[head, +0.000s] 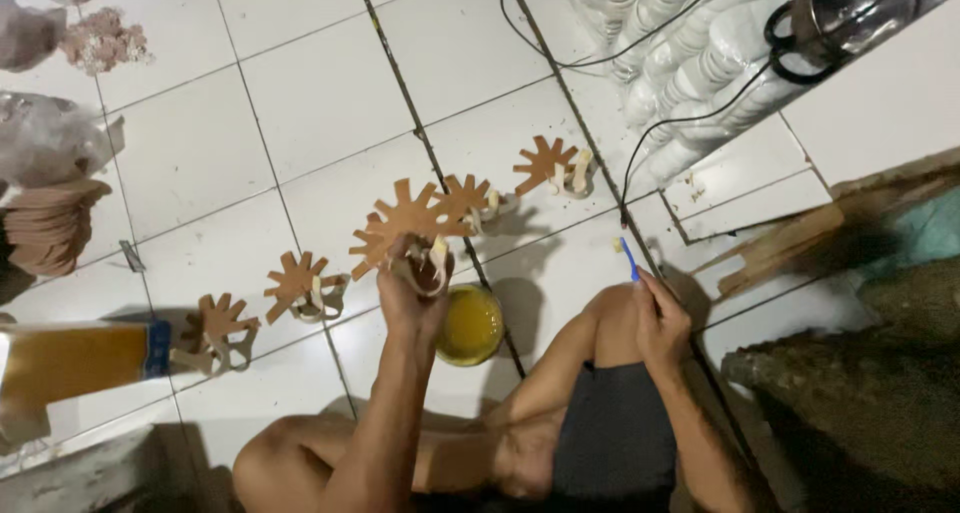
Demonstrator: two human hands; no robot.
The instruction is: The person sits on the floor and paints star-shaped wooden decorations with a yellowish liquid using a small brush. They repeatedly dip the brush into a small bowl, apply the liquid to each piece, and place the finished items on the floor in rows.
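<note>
My left hand (408,295) holds up a brown cardboard cut-out with many finger-like tabs (405,223) and pale strips hanging from it. Just right of that hand, on the floor, sits a round bowl of yellow glue (470,325). My right hand (660,323) rests on my raised knee and grips a thin blue-handled brush (628,258), tip pointing up. Several similar tabbed cut-outs stand in a curved row on the white tiles: one at far left (218,323), another (300,283), one behind the held piece (470,198) and one further right (545,163).
A stack of brown flat pieces (50,228) lies at the left edge, with plastic bags above it. A brown and blue box (75,358) lies at lower left. Stacked white pieces (690,53), black cables and a metal pot (850,8) fill the upper right. Wooden planks (800,238) lie at right.
</note>
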